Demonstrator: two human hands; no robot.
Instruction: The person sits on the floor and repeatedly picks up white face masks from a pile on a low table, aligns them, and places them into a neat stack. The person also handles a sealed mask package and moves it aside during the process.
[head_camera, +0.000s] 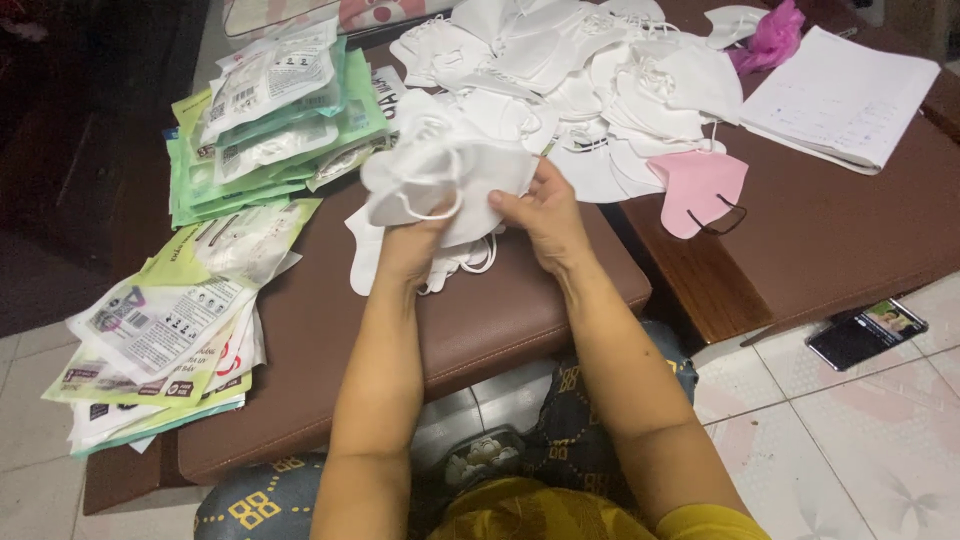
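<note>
Hands, left and right, both grip a crumpled white face mask with ear loops.

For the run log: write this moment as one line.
left hand: holding white masks | right hand: gripping same masks | surface: brown cushion | nearby: mask pile, green packets, pink mask

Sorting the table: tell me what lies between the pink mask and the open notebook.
In the head view, only bare brown tabletop separates the pink mask from the notebook.
</note>
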